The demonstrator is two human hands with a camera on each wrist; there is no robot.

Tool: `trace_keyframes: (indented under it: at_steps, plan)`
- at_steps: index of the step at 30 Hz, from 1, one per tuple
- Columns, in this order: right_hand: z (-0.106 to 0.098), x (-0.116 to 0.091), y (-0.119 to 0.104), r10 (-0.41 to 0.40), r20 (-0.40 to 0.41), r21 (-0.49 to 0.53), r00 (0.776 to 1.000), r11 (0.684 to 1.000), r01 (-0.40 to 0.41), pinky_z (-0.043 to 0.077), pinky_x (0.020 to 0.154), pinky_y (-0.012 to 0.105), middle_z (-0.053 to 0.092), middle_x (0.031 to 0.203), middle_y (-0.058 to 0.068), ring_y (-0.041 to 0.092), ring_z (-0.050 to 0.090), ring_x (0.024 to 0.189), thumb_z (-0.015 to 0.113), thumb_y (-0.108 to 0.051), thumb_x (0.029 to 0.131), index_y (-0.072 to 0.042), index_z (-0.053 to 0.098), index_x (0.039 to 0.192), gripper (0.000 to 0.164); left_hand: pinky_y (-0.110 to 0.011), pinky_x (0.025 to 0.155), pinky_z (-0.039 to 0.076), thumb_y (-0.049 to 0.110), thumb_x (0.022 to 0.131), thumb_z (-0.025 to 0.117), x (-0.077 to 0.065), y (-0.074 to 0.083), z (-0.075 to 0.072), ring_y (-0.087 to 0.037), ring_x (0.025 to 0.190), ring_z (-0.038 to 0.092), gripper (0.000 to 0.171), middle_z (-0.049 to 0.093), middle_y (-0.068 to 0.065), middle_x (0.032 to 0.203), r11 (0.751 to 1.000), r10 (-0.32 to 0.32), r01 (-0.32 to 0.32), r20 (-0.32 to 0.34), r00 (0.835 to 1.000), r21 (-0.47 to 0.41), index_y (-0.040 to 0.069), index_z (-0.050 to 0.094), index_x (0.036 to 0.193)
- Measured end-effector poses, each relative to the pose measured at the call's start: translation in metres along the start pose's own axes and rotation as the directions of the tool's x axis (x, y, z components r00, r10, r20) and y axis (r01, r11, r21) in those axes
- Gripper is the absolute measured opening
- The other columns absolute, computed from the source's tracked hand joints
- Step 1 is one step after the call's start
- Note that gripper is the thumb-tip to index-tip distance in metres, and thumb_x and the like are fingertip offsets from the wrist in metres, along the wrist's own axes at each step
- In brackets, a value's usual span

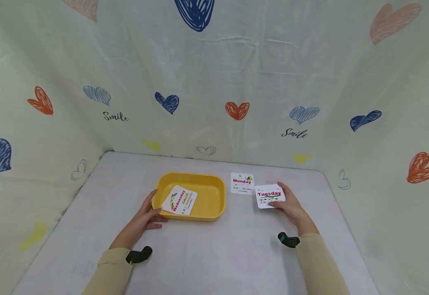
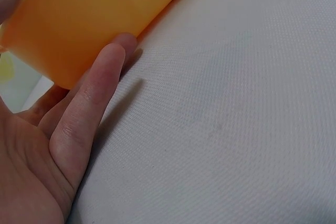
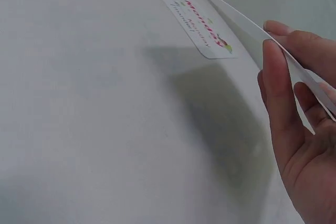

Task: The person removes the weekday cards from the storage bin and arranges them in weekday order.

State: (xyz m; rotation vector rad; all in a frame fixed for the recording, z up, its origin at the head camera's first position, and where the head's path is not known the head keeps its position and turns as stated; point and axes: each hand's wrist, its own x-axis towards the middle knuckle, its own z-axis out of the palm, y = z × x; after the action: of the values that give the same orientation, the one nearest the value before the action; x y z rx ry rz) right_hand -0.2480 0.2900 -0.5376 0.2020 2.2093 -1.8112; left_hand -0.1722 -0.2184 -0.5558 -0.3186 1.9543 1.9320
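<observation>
My left hand (image 1: 144,215) grips the left end of a shallow yellow tray (image 1: 208,213), thumb and fingers around its corner. Seen from the left wrist, fingers (image 2: 86,111) lie along the tray's outer wall (image 2: 105,19) near the tabletop. Inside the tray a white Wednesday card (image 1: 180,200) lies askew. To the right, my right hand (image 1: 291,207) pinches a white Tuesday card (image 1: 267,193) between thumb and fingers. This card is raised off the table, casting a shadow in the right wrist view. Just left of it, a Monday card (image 1: 242,183) lies flat.
All of this is on a white-covered table (image 1: 214,258). A pale curtain (image 1: 258,73) printed with hearts rises behind the table's back edge and along both sides. Black straps with small devices (image 1: 139,255) sit at both wrists, beside beige sleeves.
</observation>
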Motion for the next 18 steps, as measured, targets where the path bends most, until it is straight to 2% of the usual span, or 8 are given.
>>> trace_keyframes:
  at_steps: [6, 10, 18]
  plan:
    - [-0.003, 0.006, -0.003, 0.017, -0.069, -0.035, 0.997, 0.999, -0.02, 0.055, 0.076, 0.027, 0.031, 0.145, 0.021, 0.032, 0.047, 0.113, 0.068, 0.009, 0.084, -0.016, 0.021, 0.155, 0.09, -0.039, 0.081, 0.055, 0.025, 0.098, 0.054, -0.001, 0.0, 0.001, -0.03, 0.098, 0.067, 0.076, 0.037, -0.013, 0.149, 1.0, 0.009, -0.009, -0.002, 1.0, -0.002, 0.045, 0.008, 0.154]
    - [-0.005, 0.01, -0.005, 0.043, -0.097, -0.062, 0.994, 0.997, -0.049, 0.056, 0.075, 0.026, 0.033, 0.143, 0.022, 0.033, 0.047, 0.112, 0.068, 0.008, 0.084, -0.015, 0.025, 0.154, 0.085, -0.039, 0.079, 0.056, 0.022, 0.098, 0.054, -0.001, 0.0, 0.001, -0.03, 0.096, 0.068, 0.076, 0.038, -0.016, 0.148, 1.0, 0.019, -0.019, -0.012, 1.0, -0.014, 0.043, 0.008, 0.155]
    - [-0.008, 0.021, -0.001, 0.064, -0.11, -0.055, 0.992, 0.996, -0.071, 0.057, 0.073, 0.031, 0.033, 0.141, 0.023, 0.032, 0.051, 0.106, 0.067, 0.011, 0.083, -0.015, 0.022, 0.155, 0.089, -0.039, 0.078, 0.056, 0.021, 0.097, 0.054, -0.001, 0.0, 0.002, -0.031, 0.095, 0.069, 0.077, 0.035, -0.018, 0.15, 0.999, 0.03, -0.03, -0.013, 0.999, -0.029, 0.041, 0.007, 0.156]
